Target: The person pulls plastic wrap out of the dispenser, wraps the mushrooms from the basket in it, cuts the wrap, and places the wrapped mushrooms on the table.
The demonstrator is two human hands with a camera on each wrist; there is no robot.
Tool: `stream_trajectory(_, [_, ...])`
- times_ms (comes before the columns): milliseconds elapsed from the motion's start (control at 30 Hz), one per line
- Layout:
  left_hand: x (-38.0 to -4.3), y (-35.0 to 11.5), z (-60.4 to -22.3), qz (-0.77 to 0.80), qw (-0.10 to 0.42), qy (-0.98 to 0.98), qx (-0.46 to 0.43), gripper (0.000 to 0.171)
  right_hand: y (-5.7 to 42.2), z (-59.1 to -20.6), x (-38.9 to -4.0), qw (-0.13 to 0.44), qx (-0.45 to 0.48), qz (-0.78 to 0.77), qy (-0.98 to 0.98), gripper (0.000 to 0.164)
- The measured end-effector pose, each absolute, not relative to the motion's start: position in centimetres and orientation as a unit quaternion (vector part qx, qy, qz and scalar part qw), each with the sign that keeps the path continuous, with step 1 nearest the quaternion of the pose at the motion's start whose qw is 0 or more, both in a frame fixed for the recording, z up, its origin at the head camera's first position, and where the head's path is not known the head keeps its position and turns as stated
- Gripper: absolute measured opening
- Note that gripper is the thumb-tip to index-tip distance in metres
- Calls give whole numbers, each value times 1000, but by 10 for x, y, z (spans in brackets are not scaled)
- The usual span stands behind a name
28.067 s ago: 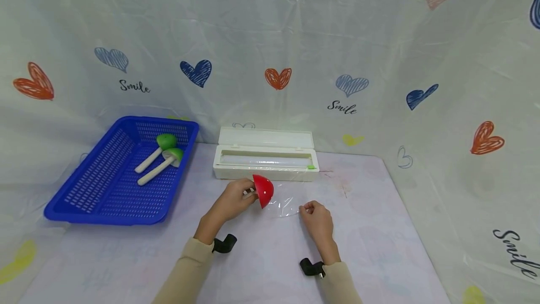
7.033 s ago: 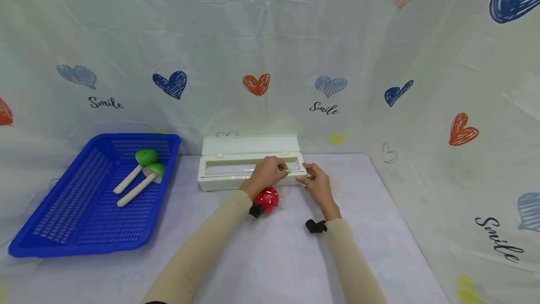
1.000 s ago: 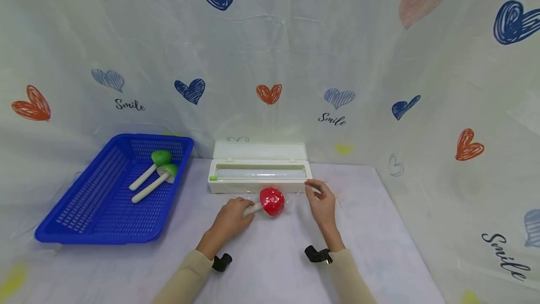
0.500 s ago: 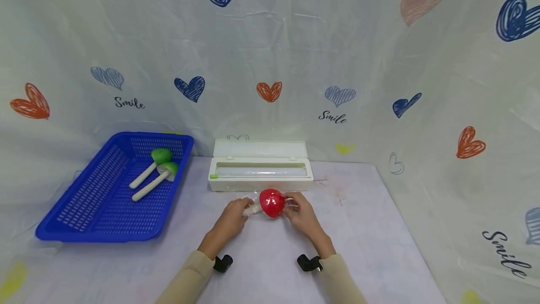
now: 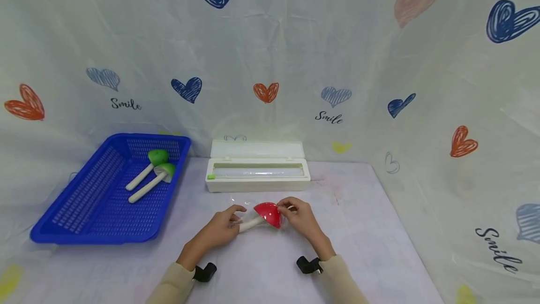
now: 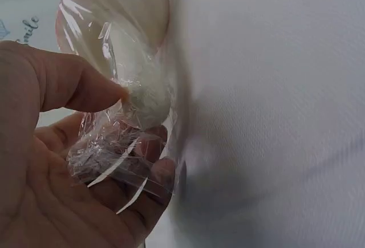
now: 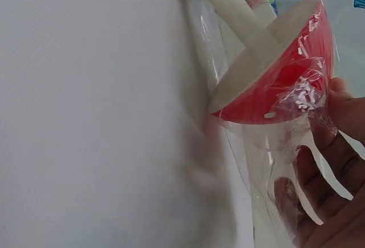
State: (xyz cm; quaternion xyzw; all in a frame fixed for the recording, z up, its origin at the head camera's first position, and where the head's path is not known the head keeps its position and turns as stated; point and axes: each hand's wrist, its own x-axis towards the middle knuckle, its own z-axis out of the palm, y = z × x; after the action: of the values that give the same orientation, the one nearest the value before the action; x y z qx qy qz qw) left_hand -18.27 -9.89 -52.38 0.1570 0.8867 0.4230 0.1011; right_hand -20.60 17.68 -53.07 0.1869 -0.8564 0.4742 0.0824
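Observation:
A toy mushroom with a red, white-dotted cap (image 5: pixel 268 213) and pale stem lies wrapped in clear plastic wrap (image 7: pixel 268 145) between both hands. My left hand (image 5: pixel 217 230) holds the stem end; in the left wrist view its thumb presses there, and crumpled wrap gathers over the curled fingers (image 6: pixel 162 174). On the cap side, my right hand (image 5: pixel 301 218) pinches the wrap against the cap's top between thumb and forefinger. Just behind stands a white plastic wrap dispenser (image 5: pixel 258 186), lid raised, with its green slider (image 5: pixel 211 177) at the left end.
A blue basket (image 5: pixel 97 237) at the left holds two green-capped toy mushrooms (image 5: pixel 158 156). Behind the table (image 5: pixel 358 247) hangs a pale curtain (image 5: pixel 236 46) printed with hearts.
Earlier, film was drawn out and my left hand was at the slider, then at the right end. Over the last second my right hand came to the cap, and the mushroom turned, its cap tipping rightward.

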Motion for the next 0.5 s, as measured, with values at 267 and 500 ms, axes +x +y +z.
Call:
stream_trajectory(267, [-185,-97,-532,418,45,893,163,65,167,-532,-216,97,158,483,-856,9])
stream_trajectory(500, [-185,-101,-538,426,-10,896,127,40,172,-533,-211,22,188,543,-818,30])
